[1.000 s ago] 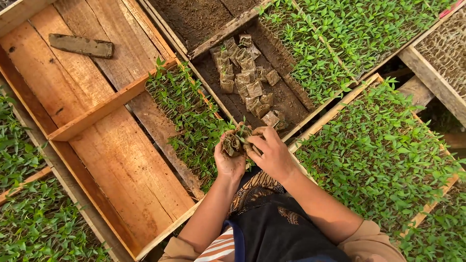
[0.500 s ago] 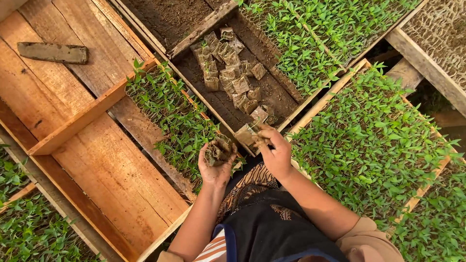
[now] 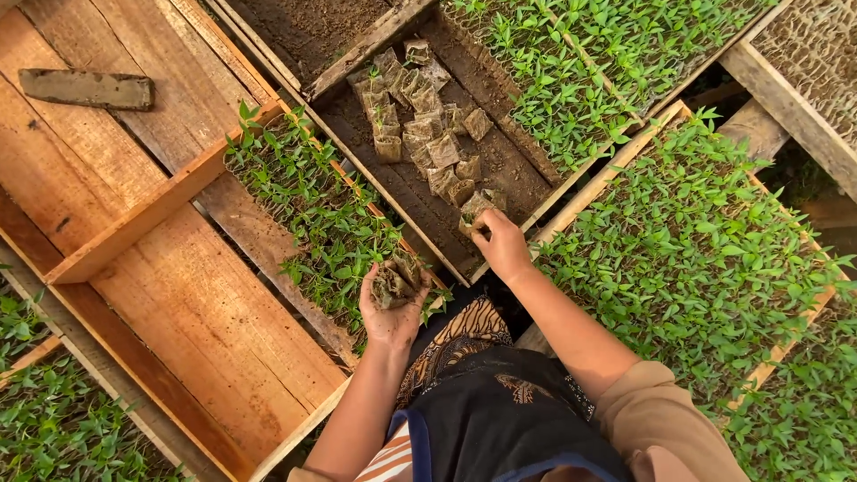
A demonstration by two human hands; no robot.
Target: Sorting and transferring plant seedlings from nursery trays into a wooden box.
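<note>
The left hand (image 3: 390, 308) is cupped palm up over the near end of a row of green seedlings (image 3: 308, 201), its fingers (image 3: 368, 284) curled loosely around a small bundle of soil-filled seedling bags (image 3: 395, 278) that rests in the palm. The right hand (image 3: 500, 245) reaches to the near corner of a dark soil tray (image 3: 527, 183) just right of that row, and its fingers pinch shut on one seedling bag (image 3: 473, 212) at the near end of a loose heap. The rest of that heap, more small bags (image 3: 420, 116), lies scattered up the middle of the tray toward the far side. To the right of the tray stands a wide bed of dense seedlings (image 3: 705, 259), edged by a wooden slat. On the left lies a large wooden frame (image 3: 170, 312) of bare planks, with a crosspiece (image 3: 143, 219) running over it and a flat block (image 3: 87, 88) at its far left. The person's patterned cloth and dark garment fill the near edge.
</note>
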